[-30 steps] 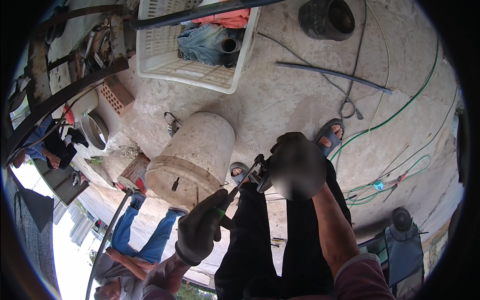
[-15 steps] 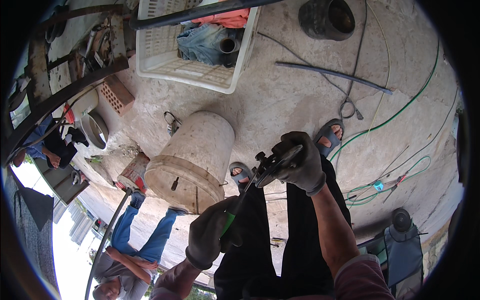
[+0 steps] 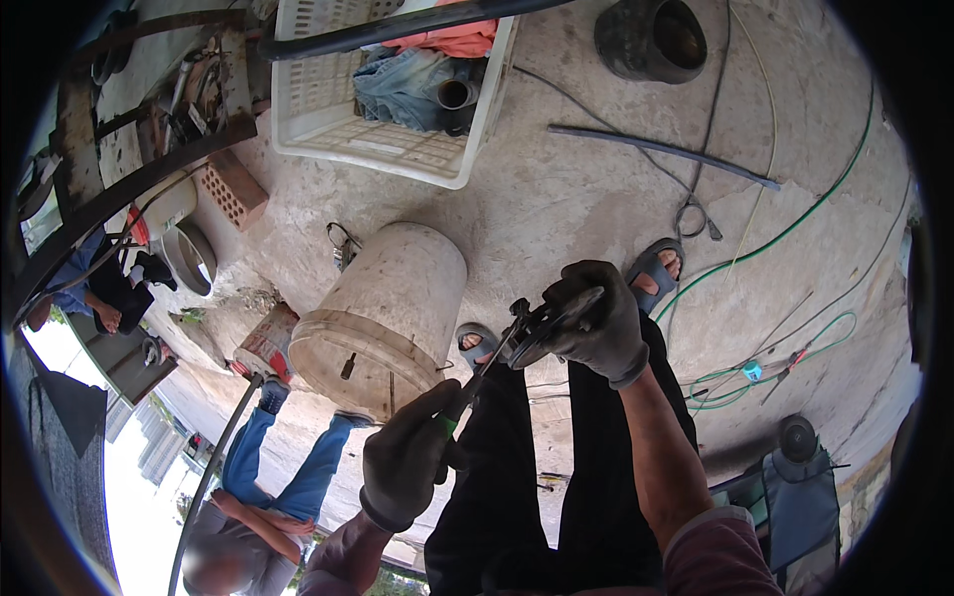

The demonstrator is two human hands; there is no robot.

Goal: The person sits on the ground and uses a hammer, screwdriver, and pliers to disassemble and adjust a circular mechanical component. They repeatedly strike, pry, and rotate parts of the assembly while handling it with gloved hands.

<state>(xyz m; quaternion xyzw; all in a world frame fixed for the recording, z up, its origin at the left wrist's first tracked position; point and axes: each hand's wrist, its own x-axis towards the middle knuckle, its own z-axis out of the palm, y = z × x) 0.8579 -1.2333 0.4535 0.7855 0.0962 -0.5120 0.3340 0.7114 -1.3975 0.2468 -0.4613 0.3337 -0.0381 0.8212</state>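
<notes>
My left hand (image 3: 405,462), in a dark work glove, is closed round a screwdriver, its green handle mostly hidden by the fingers. The thin metal shaft (image 3: 484,372) points up and right. At its tip sits a dark metal part (image 3: 524,333) with a rounded rim and a small knob on top. Whether tip and part touch I cannot tell. Gloved too, my right hand (image 3: 601,323) grips this part from the right, covering much of it. Both hands are in front of my dark trousers, right of a dirty white bucket (image 3: 397,273).
A small black-handled tool (image 3: 348,366) lies on the bucket's end. Behind stand a white plastic crate (image 3: 373,164) with cloths and a black pot-like vessel (image 3: 636,45). A green hose (image 3: 785,233) and cables cross the floor at right. Another person (image 3: 263,517) is at lower left.
My left hand has shifted slightly left and tilted, and less of the green handle shows. My right hand and the metal part have hardly moved.
</notes>
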